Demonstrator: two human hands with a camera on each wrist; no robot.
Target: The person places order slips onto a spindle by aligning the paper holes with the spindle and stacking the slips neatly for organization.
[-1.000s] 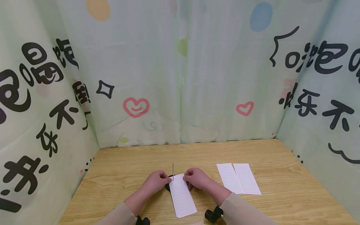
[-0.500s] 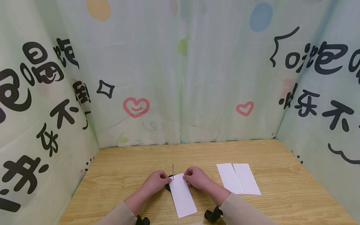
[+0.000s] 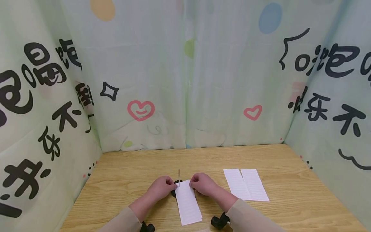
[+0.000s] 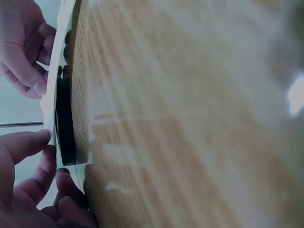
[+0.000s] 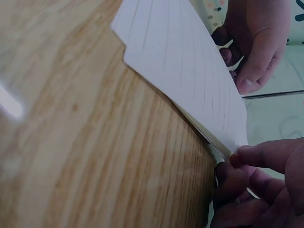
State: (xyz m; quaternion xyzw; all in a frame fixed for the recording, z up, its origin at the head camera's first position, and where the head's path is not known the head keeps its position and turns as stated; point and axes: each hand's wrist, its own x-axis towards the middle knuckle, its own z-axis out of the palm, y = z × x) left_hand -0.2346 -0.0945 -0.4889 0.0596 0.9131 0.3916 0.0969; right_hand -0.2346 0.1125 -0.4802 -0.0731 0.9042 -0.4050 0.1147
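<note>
In the head view, lined white paper slips point(image 3: 188, 206) lie over a black round base point(image 3: 173, 193). A thin metal spike point(image 3: 179, 175) rises from the paper near its top edge. My left hand point(image 3: 161, 188) pinches the top left corner between thumb and finger, beside the spike. The top right corner is pinched by my right hand point(image 3: 203, 184). In the left wrist view the base point(image 4: 65, 126) sits under the paper, on the table. From the right wrist, the slips point(image 5: 180, 61) show offset edges, so more than one is stacked; a narrow gap separates them near my right fingertips.
Two more lined slips point(image 3: 255, 183) lie side by side on the wooden table point(image 3: 139, 164), right of my right hand. A printed curtain point(image 3: 185, 96) stands along the back and both sides. A black wrist device point(image 3: 220, 221) shows under my right sleeve.
The lower end of the top slip has swung slightly left, and another slip's edge now shows at its lower right. Both hands keep their pinch and have barely moved.
</note>
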